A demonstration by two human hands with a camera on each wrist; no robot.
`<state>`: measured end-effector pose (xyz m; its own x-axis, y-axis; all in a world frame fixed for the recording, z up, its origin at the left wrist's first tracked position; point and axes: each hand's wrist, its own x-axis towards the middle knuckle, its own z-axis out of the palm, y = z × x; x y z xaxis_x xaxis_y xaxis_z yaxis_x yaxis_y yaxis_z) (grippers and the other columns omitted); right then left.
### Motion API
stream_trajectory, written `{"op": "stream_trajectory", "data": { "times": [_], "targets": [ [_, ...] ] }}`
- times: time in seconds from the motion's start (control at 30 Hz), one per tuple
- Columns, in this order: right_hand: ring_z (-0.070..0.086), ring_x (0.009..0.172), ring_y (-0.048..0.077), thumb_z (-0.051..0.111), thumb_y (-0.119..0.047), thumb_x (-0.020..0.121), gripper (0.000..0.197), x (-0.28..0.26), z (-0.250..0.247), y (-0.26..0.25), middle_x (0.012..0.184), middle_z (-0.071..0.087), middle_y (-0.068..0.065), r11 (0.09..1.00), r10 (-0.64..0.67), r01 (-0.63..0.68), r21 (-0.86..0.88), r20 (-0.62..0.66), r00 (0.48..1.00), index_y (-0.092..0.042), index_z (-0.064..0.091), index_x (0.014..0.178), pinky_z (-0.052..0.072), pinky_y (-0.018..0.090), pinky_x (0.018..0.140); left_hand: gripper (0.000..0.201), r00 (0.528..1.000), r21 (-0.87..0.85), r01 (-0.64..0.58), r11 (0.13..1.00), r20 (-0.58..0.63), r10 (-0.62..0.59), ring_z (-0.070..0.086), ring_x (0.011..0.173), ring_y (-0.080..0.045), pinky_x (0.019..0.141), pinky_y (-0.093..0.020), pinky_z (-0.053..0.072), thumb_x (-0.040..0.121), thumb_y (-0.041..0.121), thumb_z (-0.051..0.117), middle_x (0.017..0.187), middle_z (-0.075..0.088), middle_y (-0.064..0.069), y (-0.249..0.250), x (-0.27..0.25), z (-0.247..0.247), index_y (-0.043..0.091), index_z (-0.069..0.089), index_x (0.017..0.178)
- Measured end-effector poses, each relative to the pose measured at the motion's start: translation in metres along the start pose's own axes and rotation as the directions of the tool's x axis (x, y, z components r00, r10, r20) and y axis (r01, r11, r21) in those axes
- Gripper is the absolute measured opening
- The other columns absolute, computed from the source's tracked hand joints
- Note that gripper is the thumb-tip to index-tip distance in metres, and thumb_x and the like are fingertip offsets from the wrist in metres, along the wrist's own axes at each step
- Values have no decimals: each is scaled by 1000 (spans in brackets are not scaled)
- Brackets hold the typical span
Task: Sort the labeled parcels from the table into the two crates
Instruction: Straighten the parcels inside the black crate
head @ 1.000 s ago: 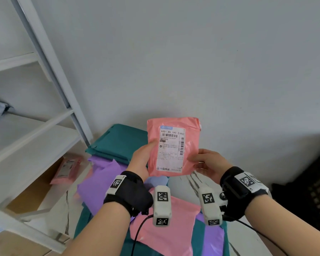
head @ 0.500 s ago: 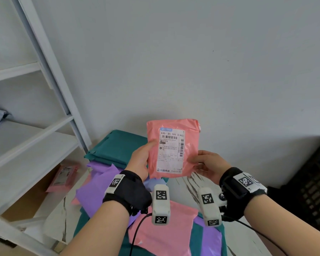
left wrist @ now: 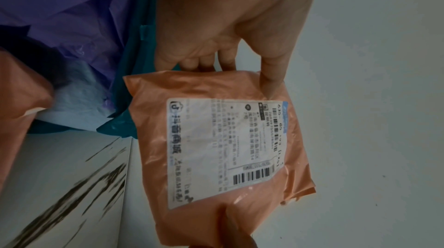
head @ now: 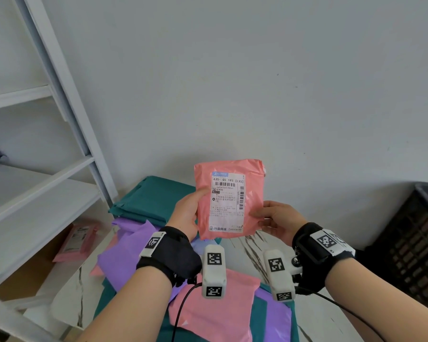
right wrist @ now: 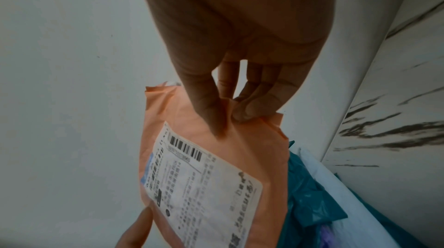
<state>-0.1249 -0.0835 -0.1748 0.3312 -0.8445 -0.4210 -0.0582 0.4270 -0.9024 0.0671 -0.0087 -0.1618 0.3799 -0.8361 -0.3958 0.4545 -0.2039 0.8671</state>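
A small pink parcel with a white shipping label is held upright above the table, label facing me. My left hand grips its left edge, thumb on the front and fingers behind. My right hand pinches its right edge between thumb and fingers. The left wrist view shows the pink parcel under my left thumb. In the right wrist view the pink parcel is pinched at its corner. A black crate stands at the right.
Purple, teal and pink parcels lie piled on the marble table. A white shelf unit stands at the left, with a cardboard box and a pink parcel below it. A grey wall is behind.
The view has shifted slightly, bringing more of the black crate into sight at the right. Both hands keep holding the pink parcel in much the same place.
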Motion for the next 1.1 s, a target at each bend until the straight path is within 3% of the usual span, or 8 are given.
{"op": "stream_trajectory", "data": {
  "times": [0.13,0.33,0.43,0.5,0.67,0.87,0.97,1.1],
  "targets": [
    [57,57,15,72,6,76,19,-3,0,1,77,67,8,1000,-1,1,9,-11,1000,-10,67,86,52,21,50,15,1000,-1,-14,1000,10,14,64,90,-20,84,-36,50,85,26,70,97,71,-6,-1,-2,0,15,68,95],
    [58,61,17,73,5,75,20,-8,1,2,82,68,9,1000,3,-3,12,-21,1000,-9,68,88,52,22,53,13,1000,6,-24,1000,17,24,64,88,-21,89,-39,49,84,26,70,91,72,-5,0,-5,-2,15,68,91],
    [58,62,16,74,4,75,23,-9,1,2,83,68,9,1000,2,-2,15,-27,1000,-9,69,93,53,22,55,10,999,-2,-32,999,32,32,64,82,-19,77,-34,50,86,24,69,78,74,-2,-1,-5,-2,14,69,89],
    [58,63,17,74,4,75,24,-11,0,3,84,69,9,1000,3,-2,22,-32,999,-8,69,95,53,22,55,8,999,-6,-37,999,38,37,64,80,-19,77,-34,50,87,22,67,72,74,0,-1,-7,-2,14,68,88],
    [57,60,16,73,5,76,27,-14,0,6,86,67,11,999,11,-9,46,-46,999,-6,69,100,52,21,52,14,997,6,-43,999,59,42,65,84,-20,75,-33,51,88,22,68,92,73,-6,-2,-7,-2,11,66,96],
    [57,61,18,70,9,77,25,-20,-4,7,82,67,13,998,-14,20,66,-87,996,-2,67,99,56,22,54,19,996,-5,-80,997,33,80,65,81,-21,67,-32,49,86,17,70,97,70,-9,-6,-3,-4,5,59,97],
    [58,59,18,69,9,79,20,-26,-10,6,78,67,13,996,-75,80,30,-128,989,0,67,97,55,21,52,26,996,-1,-86,996,26,86,65,86,-25,72,-35,51,87,18,69,106,68,-15,-7,-3,-2,1,58,104],
    [53,52,11,69,2,83,13,-40,-23,7,69,63,4,992,-126,121,-35,-188,974,-5,70,94,49,20,50,48,997,-23,-70,997,40,71,64,105,-32,94,-47,49,87,21,70,119,66,-19,-11,-5,5,-6,54,123]
  ]
}}
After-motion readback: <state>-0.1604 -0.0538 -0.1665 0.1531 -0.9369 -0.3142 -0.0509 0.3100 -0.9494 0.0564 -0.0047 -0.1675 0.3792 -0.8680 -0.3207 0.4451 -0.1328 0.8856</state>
